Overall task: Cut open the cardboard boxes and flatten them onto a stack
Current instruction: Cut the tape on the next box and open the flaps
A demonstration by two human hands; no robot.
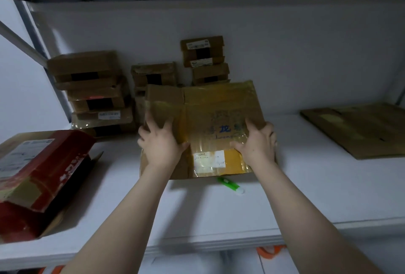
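Observation:
A brown cardboard box wrapped in yellow tape, with a white label on its near part, lies in the middle of the white shelf. My left hand lies on its left part with fingers spread. My right hand holds its right edge, thumb on top and fingers round the side. A green and white cutter lies on the shelf just in front of the box, touched by neither hand. Flattened cardboard lies stacked at the right.
Several taped brown boxes are piled against the back wall at the left and centre. A red box with an open flap sits at the near left. The shelf's front edge runs below my forearms, and another shelf hangs overhead.

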